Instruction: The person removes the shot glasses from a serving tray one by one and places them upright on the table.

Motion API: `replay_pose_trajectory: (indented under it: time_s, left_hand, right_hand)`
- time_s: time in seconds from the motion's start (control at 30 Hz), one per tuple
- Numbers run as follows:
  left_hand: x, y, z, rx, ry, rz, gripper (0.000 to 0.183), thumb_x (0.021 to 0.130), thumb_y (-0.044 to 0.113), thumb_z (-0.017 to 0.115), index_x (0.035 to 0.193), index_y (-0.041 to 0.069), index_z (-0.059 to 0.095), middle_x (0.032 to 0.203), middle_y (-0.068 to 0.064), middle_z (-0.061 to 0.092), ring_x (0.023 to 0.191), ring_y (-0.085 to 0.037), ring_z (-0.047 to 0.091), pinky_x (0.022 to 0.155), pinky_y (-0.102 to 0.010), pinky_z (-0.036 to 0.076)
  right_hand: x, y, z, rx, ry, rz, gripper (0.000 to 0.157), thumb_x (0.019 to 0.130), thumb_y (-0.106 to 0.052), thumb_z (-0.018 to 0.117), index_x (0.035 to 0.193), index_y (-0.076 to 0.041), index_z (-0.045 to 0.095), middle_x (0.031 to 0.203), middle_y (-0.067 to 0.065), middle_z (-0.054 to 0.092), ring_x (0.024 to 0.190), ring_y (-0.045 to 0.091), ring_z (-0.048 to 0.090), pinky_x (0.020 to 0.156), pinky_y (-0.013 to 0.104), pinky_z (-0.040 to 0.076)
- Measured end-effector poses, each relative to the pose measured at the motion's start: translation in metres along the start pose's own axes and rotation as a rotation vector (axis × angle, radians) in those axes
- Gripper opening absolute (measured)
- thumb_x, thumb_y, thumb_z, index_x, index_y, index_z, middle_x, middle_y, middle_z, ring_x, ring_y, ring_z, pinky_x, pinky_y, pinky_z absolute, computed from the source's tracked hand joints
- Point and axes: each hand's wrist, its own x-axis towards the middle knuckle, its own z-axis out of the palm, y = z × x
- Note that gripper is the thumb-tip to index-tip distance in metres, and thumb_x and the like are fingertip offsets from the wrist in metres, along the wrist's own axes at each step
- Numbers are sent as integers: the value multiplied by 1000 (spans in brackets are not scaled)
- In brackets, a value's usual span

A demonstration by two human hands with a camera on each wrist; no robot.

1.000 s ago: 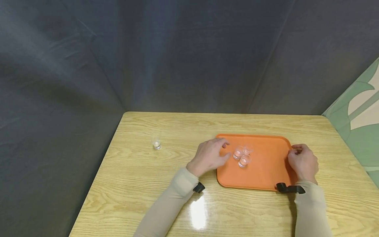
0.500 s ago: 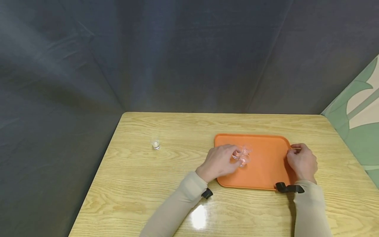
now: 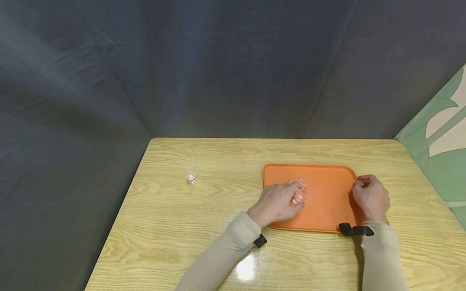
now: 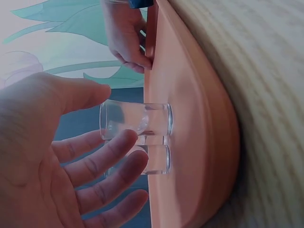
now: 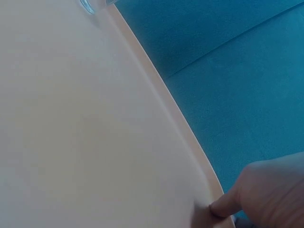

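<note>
On the orange tray [image 3: 329,202], a left hand [image 3: 278,204] curves widely around clustered clear glasses [image 3: 299,196].
Thumb and fingers stand apart about the front glass [image 4: 126,118], seemingly to guide it without tipping; firm contact I cannot tell. The right hand [image 3: 373,201] pinches the tray's right edge, likely stopping it sliding. A lone glass [image 3: 191,178] stands on the table [image 3: 164,226], well left of the tray.

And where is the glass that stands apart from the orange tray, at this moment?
In the head view, the lone glass stands on the wooden table, toward its far left corner, well to the left of the orange tray.
</note>
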Motion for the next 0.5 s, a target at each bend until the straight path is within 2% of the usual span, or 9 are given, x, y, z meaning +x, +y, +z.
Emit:
replay_pose_trajectory:
  time_s: [0.1,0.3,0.37,0.5]
  left_hand:
    - [0,0,1,-9,-2,9,42,100,43,67,140,29,64,114,15,76,71,2,55,58,-14,38]
    - [-1,-1,1,5,-7,12,24,100,46,67,116,28,68,100,18,71,75,4,57,60,-14,38]
    - [-1,0,2,15,-6,17,26,100,47,67,118,28,70,101,18,72,78,2,61,60,-14,39]
    - [-3,2,5,18,-14,37,37,102,45,65,136,31,70,120,16,76,89,-3,70,61,-16,42]
  right_hand:
    - [0,1,0,-1,-4,1,47,104,-26,46,141,-1,57,132,28,64,107,48,59,70,41,36]
    - [0,1,-1,-5,-3,-2,47,104,-26,46,141,-1,58,133,28,64,107,49,60,70,41,36]
    - [1,1,-1,-5,1,-6,46,104,-26,46,141,-1,58,132,28,64,107,49,60,69,42,36]
    - [1,1,1,-4,-1,-13,47,103,-26,46,141,-1,58,132,28,64,106,48,60,69,40,36]
